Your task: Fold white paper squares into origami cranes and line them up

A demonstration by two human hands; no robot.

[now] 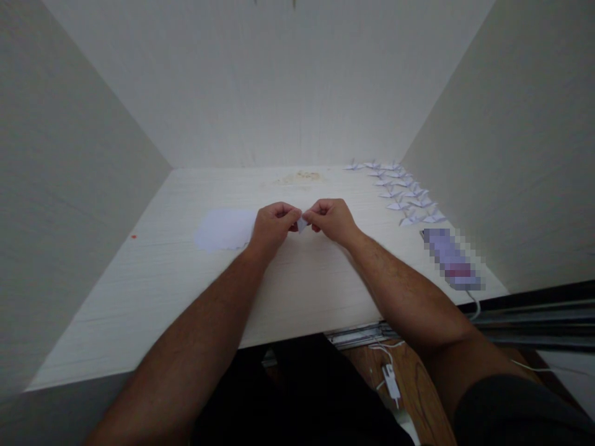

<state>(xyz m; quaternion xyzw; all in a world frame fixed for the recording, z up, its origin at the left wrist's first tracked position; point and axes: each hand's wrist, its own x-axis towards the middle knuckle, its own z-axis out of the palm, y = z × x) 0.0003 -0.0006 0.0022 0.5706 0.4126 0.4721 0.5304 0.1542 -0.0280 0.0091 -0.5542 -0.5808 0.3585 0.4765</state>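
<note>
A small folded piece of white paper (pixel 302 224) is pinched between my two hands, above the middle of the white table. My left hand (pixel 277 224) grips its left side with thumb and forefinger. On the opposite side, the fingertips of my right hand (pixel 331 218) close on it too. Much of the paper is covered by my fingers, so its exact folds cannot be made out. Flat sheets of white paper (pixel 223 229) lie just left of my left hand, partly behind my wrist. Several folded paper cranes (pixel 397 193) stand in rows at the back right.
A blurred-out phone-like device (pixel 450 260) with a white cable (pixel 475 305) lies near the table's right edge. Pale walls (pixel 288 87) enclose the table (pixel 297 291) at the back and both sides. A white power strip (pixel 391 381) hangs or lies below the front edge.
</note>
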